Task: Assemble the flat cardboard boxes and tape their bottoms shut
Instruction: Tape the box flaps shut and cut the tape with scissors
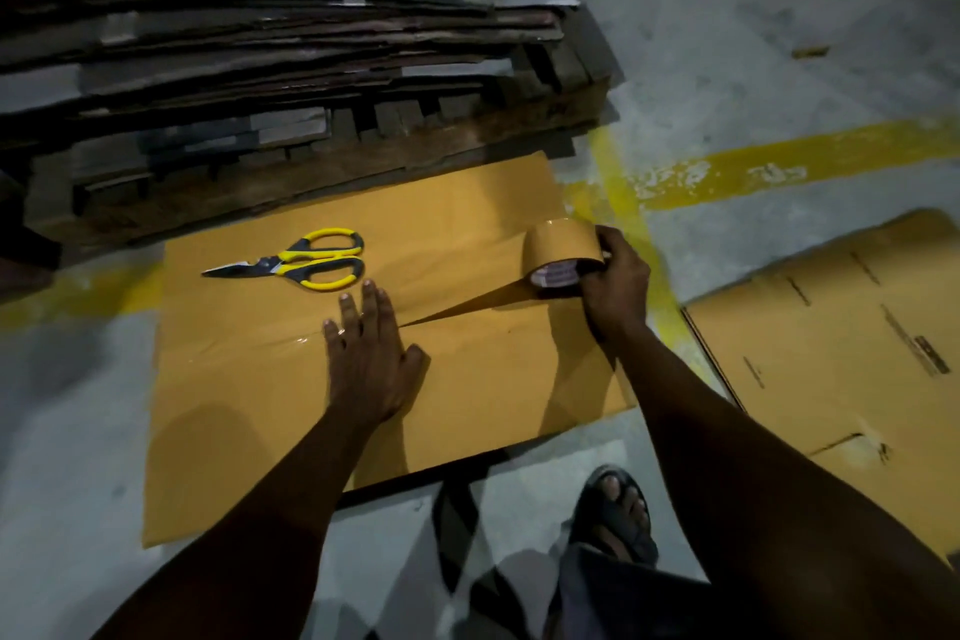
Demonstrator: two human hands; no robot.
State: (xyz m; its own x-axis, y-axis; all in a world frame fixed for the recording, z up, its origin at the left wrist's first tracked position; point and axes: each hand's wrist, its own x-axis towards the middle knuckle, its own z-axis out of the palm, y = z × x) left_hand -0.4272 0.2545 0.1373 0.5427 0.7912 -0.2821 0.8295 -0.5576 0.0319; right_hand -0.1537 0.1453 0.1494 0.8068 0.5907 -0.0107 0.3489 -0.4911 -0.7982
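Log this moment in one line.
step: taping seam | left hand: presses tape on box | right hand: grips tape roll | scissors: on box

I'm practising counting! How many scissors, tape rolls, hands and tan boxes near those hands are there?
Yellow-and-black-handled steel scissors: 1
Brown packing tape roll: 1
Tan cardboard boxes: 2
Hands: 2, left hand and right hand
Total: 6

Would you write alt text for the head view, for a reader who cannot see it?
Left hand presses a tape strip onto a tan cardboard box while the right hand grips the brown tape roll; yellow-handled scissors lie on the box.
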